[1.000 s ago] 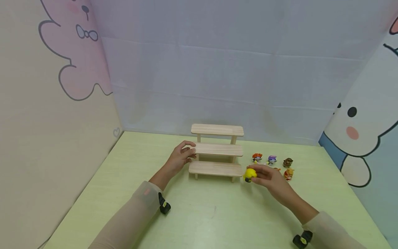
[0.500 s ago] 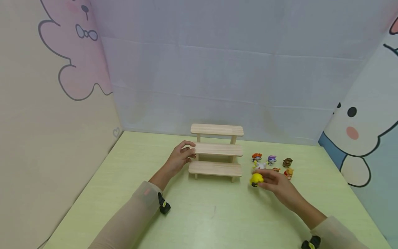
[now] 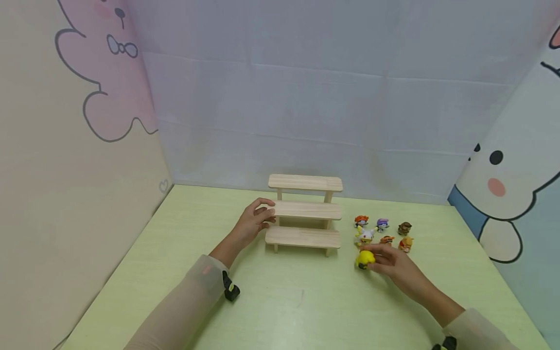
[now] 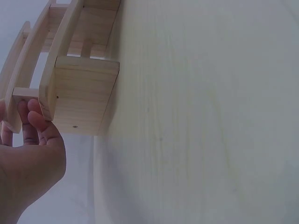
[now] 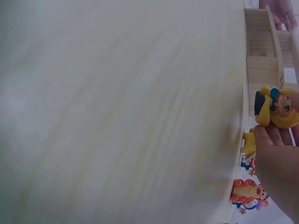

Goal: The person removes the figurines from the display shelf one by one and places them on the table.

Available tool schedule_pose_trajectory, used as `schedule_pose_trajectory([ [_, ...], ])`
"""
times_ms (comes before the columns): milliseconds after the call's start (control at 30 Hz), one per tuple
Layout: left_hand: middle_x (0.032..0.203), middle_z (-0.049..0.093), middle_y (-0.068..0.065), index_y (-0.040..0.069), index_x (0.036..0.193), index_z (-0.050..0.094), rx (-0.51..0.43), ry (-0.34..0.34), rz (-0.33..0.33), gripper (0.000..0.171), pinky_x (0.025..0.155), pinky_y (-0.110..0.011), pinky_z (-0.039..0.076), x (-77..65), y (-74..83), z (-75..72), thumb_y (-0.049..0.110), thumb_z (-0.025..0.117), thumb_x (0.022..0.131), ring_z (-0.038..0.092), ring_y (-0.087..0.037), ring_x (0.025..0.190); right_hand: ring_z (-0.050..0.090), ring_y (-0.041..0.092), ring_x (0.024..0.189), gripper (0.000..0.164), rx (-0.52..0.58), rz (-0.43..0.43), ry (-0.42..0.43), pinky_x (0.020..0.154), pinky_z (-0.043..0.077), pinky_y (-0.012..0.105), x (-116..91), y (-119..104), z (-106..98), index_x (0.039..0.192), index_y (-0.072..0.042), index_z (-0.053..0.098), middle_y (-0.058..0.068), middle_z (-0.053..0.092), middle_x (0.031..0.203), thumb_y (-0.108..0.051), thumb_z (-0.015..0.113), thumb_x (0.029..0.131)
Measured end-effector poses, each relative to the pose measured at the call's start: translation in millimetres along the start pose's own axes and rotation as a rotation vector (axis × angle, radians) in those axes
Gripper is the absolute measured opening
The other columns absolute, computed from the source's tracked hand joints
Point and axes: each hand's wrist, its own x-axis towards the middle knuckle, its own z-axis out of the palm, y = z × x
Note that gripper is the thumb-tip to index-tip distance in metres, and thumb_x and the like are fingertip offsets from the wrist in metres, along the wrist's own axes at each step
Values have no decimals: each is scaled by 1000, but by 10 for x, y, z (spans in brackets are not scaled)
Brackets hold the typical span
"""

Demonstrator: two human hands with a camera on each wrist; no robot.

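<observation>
A three-tier wooden display stand [image 3: 306, 236] stands at the middle of the table, its steps rising toward the back wall. My left hand [image 3: 251, 221] holds the left end of its middle step, and the fingers [image 4: 37, 122] curl in beneath the board in the left wrist view. In my right hand [image 3: 399, 269] is a yellow-haired toy figurine [image 3: 364, 260], pinched between thumb and fingers. The right wrist view shows the figurine's face and dark base [image 5: 276, 105]. It is low over the table, just in front of a white and yellow figurine [image 3: 365, 235].
Several small figurines stand right of the stand: an orange-haired one [image 3: 361, 221], a purple-topped one [image 3: 382, 224], a brown one [image 3: 404, 228], an orange tiger-like one [image 3: 387, 240] and a yellow bear-like one [image 3: 406, 244]. Cloth-covered walls [image 3: 271, 112] close the back and sides.
My right hand has drawn the yellow-haired figurine rightward and nearer, away from the stand's lowest step. The white and yellow figurine behind it has come into view. My left hand stays put.
</observation>
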Motion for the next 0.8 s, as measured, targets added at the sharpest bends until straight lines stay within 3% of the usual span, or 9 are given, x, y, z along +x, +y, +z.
schedule_pose_trajectory([
  [200, 92, 63, -2, 12, 126, 59, 5, -1, -3, 22, 74, -27, 51, -2, 9, 5, 17, 62, 105, 65, -22, 93, 61, -4, 118, 55, 19, -17, -27, 95, 55, 26, -15, 57, -19, 144, 8, 50, 31, 36, 156, -10, 72, 97],
  [433, 93, 62, -3, 12, 126, 58, 1, 5, -7, 21, 74, -28, 50, -21, 40, 24, 17, 62, 105, 65, -23, 93, 60, 0, 122, 55, 7, -13, -38, 96, 53, 24, -26, 58, -19, 143, 7, 51, 31, 38, 155, -10, 73, 96],
  [667, 93, 62, -2, 12, 127, 58, 4, 6, -16, 23, 76, -30, 49, -29, 59, 30, 17, 63, 105, 65, -22, 93, 51, 31, 140, 53, -42, 6, -29, 101, 49, 23, -32, 47, -24, 142, 2, 54, 27, 43, 155, -14, 74, 96],
  [800, 93, 62, -3, 12, 125, 59, -4, 8, -21, 20, 77, -32, 49, -24, 64, 26, 17, 62, 105, 65, -22, 93, 45, 41, 143, 52, -45, 12, -30, 102, 50, 25, -31, 42, -29, 141, 3, 55, 27, 43, 154, -14, 74, 96],
])
